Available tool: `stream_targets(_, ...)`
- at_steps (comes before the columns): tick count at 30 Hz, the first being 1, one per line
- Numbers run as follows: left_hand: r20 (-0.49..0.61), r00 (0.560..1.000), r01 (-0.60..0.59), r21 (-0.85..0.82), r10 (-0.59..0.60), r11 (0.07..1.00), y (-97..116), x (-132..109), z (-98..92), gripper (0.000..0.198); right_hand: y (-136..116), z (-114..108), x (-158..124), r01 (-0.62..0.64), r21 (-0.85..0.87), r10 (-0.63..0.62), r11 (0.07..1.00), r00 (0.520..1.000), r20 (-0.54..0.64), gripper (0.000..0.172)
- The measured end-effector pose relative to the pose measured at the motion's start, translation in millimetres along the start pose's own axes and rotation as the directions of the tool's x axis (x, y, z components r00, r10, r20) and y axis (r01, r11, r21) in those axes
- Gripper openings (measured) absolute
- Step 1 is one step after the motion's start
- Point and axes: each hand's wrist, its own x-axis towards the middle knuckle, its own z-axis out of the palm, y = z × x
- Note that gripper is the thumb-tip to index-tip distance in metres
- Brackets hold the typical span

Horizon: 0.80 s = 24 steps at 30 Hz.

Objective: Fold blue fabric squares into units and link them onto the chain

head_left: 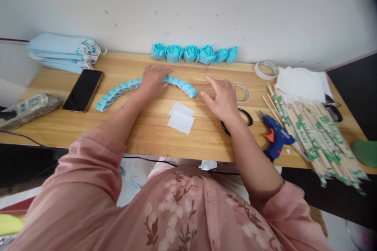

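A light blue pleated strip [119,91] lies in an arch on the wooden table. My left hand [154,80] is over its middle, with the fingers on the far side and the thumb on the near side, closed around it; the part under the palm is hidden. Just beyond the strip's right end, my right hand [222,96] hovers with thumb and fingers apart and nothing in it. Two small white pieces [181,120] overlap on the table between my forearms. Below my right hand, black-handled scissors [246,117] are partly covered by my wrist.
Blue fabric-like flowers [191,53] line the wall. Stacked face masks [63,51], a phone [84,90] and a power strip [32,110] are left. Right are tape rolls [266,70], a blue glue gun [277,135], wrapped chopsticks [318,137] and white sheets [303,82].
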Motion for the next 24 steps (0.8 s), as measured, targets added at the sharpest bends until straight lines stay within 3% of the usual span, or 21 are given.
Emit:
stream_targets(3,-0.058,0.996,0.072,0.041,-0.070,0.997,-15,0,-1.2,0.054,-3,2,-1,0.008,0.047,-0.007,0.999,1.000,-0.022,0.034)
stream_targets(8,-0.084,0.993,0.090,0.026,-0.087,0.996,-24,-3,-0.4,0.053,-16,7,-5,0.063,0.049,-0.068,0.997,0.993,0.102,0.021)
stream_targets(13,-0.177,0.984,-0.005,-0.012,0.003,1.000,-2,-4,-9.9,0.045,-23,10,-7,0.110,0.031,-0.114,0.993,0.964,0.241,0.020)
stream_targets(17,-0.164,0.982,-0.109,-0.055,0.099,0.992,20,-6,-19.8,0.038,-28,12,-8,0.132,0.003,-0.126,0.991,0.943,0.309,0.014)
stream_targets(24,-0.149,0.976,-0.187,-0.196,0.160,0.963,46,-19,-20.3,0.035,-39,18,-10,0.186,0.012,-0.180,0.983,0.929,0.323,0.014)
